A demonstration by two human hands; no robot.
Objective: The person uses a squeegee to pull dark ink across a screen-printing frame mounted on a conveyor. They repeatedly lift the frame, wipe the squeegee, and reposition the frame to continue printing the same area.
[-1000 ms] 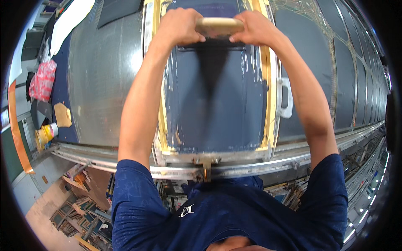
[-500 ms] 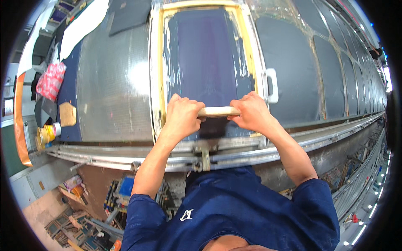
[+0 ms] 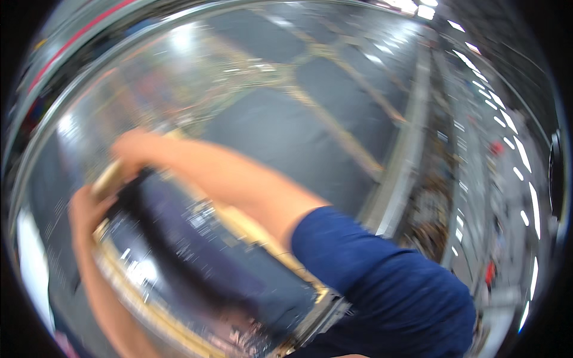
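Both my hands are closed round the pale wooden handle of a squeegee (image 3: 108,181). My left hand (image 3: 85,213) grips its near-left end and my right hand (image 3: 136,149) its other end; both are blurred by motion. The squeegee is at the far end of a printing screen (image 3: 248,225), whose long frame has yellowish edges. Dark blue-purple ink (image 3: 197,250) coats the mesh, with a glossy light reflection on its left part. The squeegee's blade is hidden in dark shadow below the handle. My right forearm crosses over the screen's right edge.
Dark fabric panels (image 3: 262,137) lie on the long printing table, with yellowish seams between them. A metal rail (image 3: 400,161) runs along the table's right side. Beyond it are an aisle with stacked items (image 3: 430,209) and rows of ceiling lights (image 3: 534,209).
My hands have pushed the squeegee from the screen's near end to its far end, keeping hold of it. The view has swung to the right and tilted.
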